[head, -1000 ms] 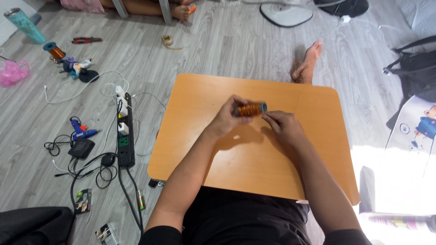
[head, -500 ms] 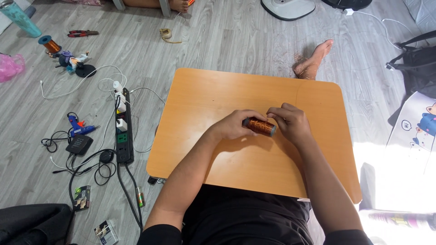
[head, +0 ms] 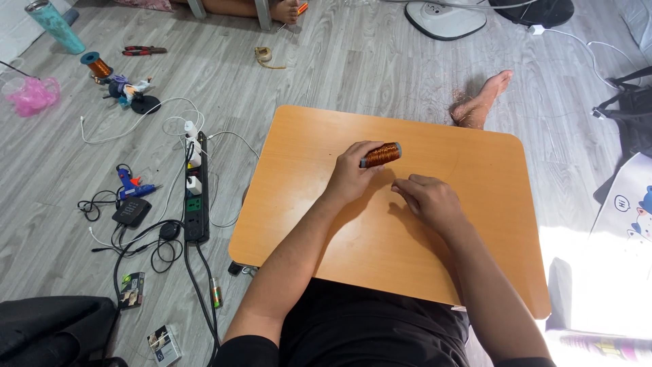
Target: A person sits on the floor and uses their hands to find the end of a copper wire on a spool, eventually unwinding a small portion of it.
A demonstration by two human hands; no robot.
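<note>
The left hand (head: 353, 175) closes its grip around a small cylindrical spool of glossy copper wire (head: 382, 154) — lifted just above the smooth orange wooden surface (head: 319, 224). The right hand (head: 429, 200) rests nearby on that surface, fingertips pinched together — whether on anything, I cannot tell.

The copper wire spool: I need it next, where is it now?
In the head view, the spool is in the left hand, over the middle of the orange table, just left of the right hand.
</note>
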